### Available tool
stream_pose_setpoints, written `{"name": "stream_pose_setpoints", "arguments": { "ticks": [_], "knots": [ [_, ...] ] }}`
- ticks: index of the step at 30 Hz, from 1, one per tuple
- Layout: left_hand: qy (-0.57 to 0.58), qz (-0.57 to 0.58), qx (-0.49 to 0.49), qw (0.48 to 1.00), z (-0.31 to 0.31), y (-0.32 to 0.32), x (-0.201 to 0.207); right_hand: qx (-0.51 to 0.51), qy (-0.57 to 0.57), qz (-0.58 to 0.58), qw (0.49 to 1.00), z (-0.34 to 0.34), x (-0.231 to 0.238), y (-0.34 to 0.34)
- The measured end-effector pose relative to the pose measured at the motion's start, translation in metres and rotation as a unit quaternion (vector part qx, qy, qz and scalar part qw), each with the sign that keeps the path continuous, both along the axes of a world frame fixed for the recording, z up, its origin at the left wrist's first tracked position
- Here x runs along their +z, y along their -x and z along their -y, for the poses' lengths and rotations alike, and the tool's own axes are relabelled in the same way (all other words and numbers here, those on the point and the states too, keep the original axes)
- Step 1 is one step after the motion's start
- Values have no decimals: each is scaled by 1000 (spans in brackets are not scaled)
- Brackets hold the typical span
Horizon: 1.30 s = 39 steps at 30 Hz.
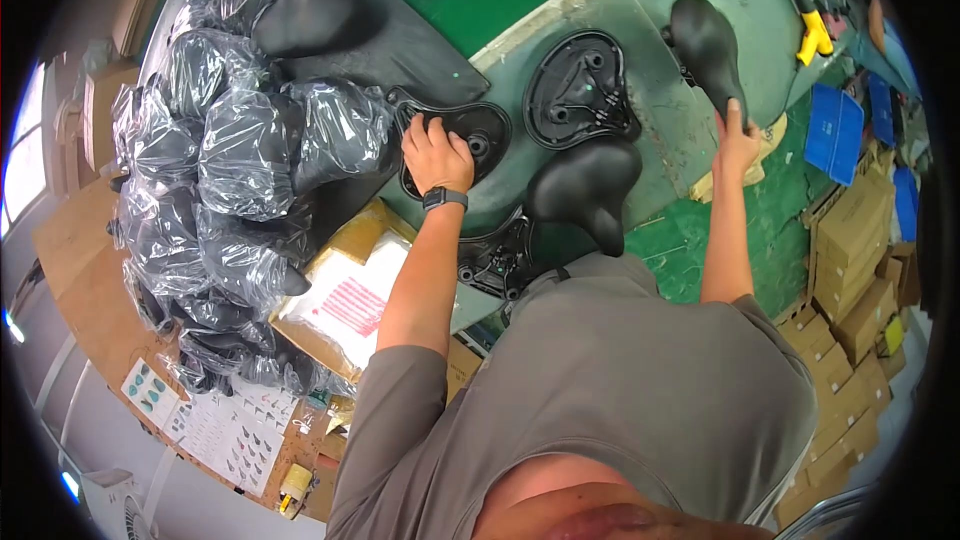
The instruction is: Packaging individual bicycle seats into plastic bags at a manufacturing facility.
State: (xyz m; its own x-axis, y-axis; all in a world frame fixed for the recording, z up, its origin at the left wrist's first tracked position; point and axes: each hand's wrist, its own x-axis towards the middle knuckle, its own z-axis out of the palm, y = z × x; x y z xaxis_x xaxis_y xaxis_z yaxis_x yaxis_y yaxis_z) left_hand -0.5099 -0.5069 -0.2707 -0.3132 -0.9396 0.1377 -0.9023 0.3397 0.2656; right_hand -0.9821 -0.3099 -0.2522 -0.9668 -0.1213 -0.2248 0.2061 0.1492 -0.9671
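Note:
My right hand [738, 145] grips the narrow nose of a black bicycle saddle [703, 45], its smooth cover facing up. My left hand [437, 155], with a watch on the wrist, has its bent fingers around the rim of an upturned saddle [478, 130]; its thumb is hidden. Between my hands lies another upturned saddle [575, 90] with its underside showing. Nearer me, a saddle [590, 185] rests cover up, touching it. Close to my body is one more saddle underside [500, 255], partly covered by my shirt.
Saddles wrapped in clear plastic [245, 150] are heaped at the left. An open carton [345, 300] with white sheets stands beside my left forearm. A yellow-handled tool [815, 35], blue bins [833, 135] and stacked cardboard boxes [850, 240] are at the right.

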Motion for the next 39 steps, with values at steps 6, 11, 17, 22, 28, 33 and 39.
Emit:
{"name": "stream_pose_setpoints", "arguments": {
  "ticks": [6, 11, 17, 22, 28, 33, 39],
  "knots": [
    [-6, 1, 1, 1000, 1, 4, -3, 161, -453, -220, 849, -53, -23, 16],
    [-9, 11, 14, 1000, -3, -5, 1, 406, -537, -253, 695, 85, 78, -28],
    [-16, -15, 10, 1000, -2, -2, 0, 387, -319, -408, 763, 320, -12, 4],
    [-20, -16, 25, 999, -1, -3, -1, 418, -448, -234, 755, 416, -60, 15],
    [-13, -11, 23, 1000, 0, -6, -1, 433, -288, -44, 853, 383, -29, -31],
    [-3, -5, 20, 1000, -2, -6, -4, 469, -71, 175, 862, 247, 44, -67],
    [1, 4, 22, 1000, -2, -1, 4, 282, -102, 80, 951, 72, 100, -137]
  ]
}}
